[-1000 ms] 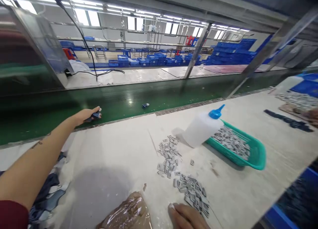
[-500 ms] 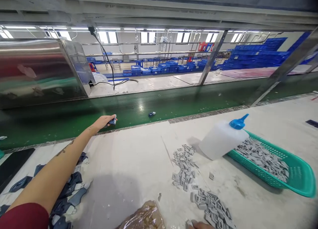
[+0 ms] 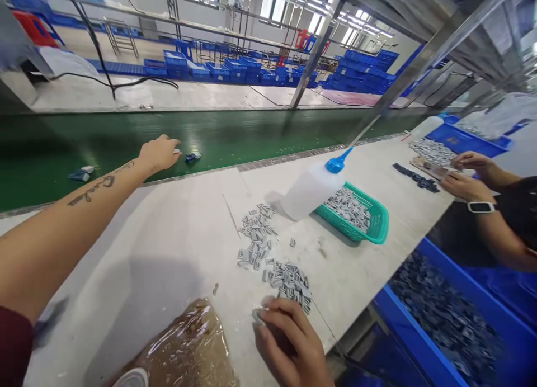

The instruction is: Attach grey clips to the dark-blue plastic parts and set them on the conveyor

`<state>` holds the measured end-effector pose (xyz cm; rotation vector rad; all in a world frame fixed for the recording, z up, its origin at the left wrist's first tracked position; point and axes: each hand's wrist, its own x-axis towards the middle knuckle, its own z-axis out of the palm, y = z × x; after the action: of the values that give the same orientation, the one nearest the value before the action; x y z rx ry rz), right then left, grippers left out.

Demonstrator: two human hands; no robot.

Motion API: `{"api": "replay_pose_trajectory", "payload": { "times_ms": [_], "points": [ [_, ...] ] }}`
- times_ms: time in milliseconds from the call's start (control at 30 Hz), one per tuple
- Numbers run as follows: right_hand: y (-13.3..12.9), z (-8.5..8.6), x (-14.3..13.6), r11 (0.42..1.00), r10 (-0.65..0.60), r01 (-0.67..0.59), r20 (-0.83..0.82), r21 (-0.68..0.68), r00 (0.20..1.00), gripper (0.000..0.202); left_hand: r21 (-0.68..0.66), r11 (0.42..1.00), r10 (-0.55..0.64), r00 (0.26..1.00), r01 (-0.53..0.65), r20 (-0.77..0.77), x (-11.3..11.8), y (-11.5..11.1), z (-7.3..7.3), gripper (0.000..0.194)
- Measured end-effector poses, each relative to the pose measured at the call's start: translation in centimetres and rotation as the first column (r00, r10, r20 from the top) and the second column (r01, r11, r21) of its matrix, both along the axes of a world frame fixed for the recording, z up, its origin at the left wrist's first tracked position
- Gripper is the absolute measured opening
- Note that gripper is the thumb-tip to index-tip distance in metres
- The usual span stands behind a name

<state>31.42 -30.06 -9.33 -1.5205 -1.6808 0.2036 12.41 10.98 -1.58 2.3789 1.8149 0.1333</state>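
Reaching near blue piece [image 3: 191, 158], left fingers [image 3: 171, 143] partly hidden

"Can any lettering be read?"
"None. Dark script [image 3: 98, 190] is seen inked on the left forearm [image 3: 62, 230], but its letters cannot be made out."
"And on the wristband [image 3: 481, 207]?"
"Nothing can be read there."

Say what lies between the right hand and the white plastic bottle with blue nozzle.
A heap of small grey pieces and one loose piece, seen in the head view.

Small grey pieces [image 3: 290, 282] lie heaped on the white table [image 3: 184, 230], a pale-ended navy piece [image 3: 192, 158] on the green belt [image 3: 235, 135]
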Motion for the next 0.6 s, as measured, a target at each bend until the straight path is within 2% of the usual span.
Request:
{"api": "replay_pose_trajectory", "payload": {
  "times_ms": [100,167,233,333,433,533,600],
  "points": [
    [0.5,0.4,-0.6,0.996,-0.035,0.029,-0.075,-0.087,0.997,0.015,-0.049,0.999,0.023,1.000,-0.023,0.008,4.1,0.1,-1.8,0.045],
    [0.8,0.4,-1.1,0.991,-0.069,0.060,-0.080,-0.117,0.994,0.011,-0.071,0.995,0.067,0.998,-0.065,0.015,5.0,0.0,-2.6,0.041],
    [1.0,0.3,-1.4,0.988,-0.121,0.110,-0.101,-0.108,0.988,0.010,-0.075,0.993,0.096,0.994,-0.092,0.045,4.7,-0.2,-2.9,0.038],
    [0.9,0.2,-1.6,0.984,-0.165,0.152,-0.135,-0.096,0.977,0.014,-0.095,0.989,0.130,0.979,-0.115,0.160,2.8,-0.9,-2.2,0.036],
    [0.7,0.2,-1.4,0.985,-0.160,0.148,-0.145,-0.086,0.976,0.016,-0.162,0.982,0.150,0.914,-0.095,0.377,0.1,-2.9,-0.5,0.038],
    [0.7,0.3,-1.4,0.986,-0.158,0.149,-0.155,-0.070,0.975,0.013,-0.247,0.969,0.167,0.802,-0.025,0.573,-3.1,-6.9,1.8,0.042],
    [0.8,0.3,-1.4,0.986,-0.165,0.159,-0.152,-0.052,0.975,0.009,-0.280,0.960,0.192,0.764,-0.015,0.616,-5.7,-10.5,3.3,0.045]
  ]
}}
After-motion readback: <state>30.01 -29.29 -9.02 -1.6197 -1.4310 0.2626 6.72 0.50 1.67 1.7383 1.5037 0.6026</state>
